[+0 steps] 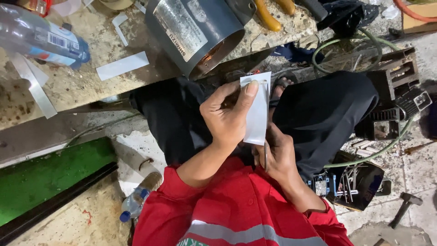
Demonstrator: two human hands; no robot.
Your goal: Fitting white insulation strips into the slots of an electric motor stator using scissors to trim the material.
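White paper strip [257, 111] stands upright over the lap, pinched by the left hand [227, 116]; its lower end hides the right hand [278, 155], closed on dark scissors [266, 155], mostly concealed. Two plastic bottles [43, 38] lie about.

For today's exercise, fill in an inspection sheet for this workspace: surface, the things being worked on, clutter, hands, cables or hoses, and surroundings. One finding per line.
Surface: worn, stained workbench with a grey motor housing lying on it.
Job's things: white paper strip held upright over the lap; thin dark tool below it, kind unclear.
Clutter: more white strips, a plastic bottle and yellow-handled pliers on the bench.
Hands: left hand pinches the strip; right hand grips the tool.
Cables: green hose runs across the floor.
Surroundings: hammer, second bottle and a black tray of parts on the floor.
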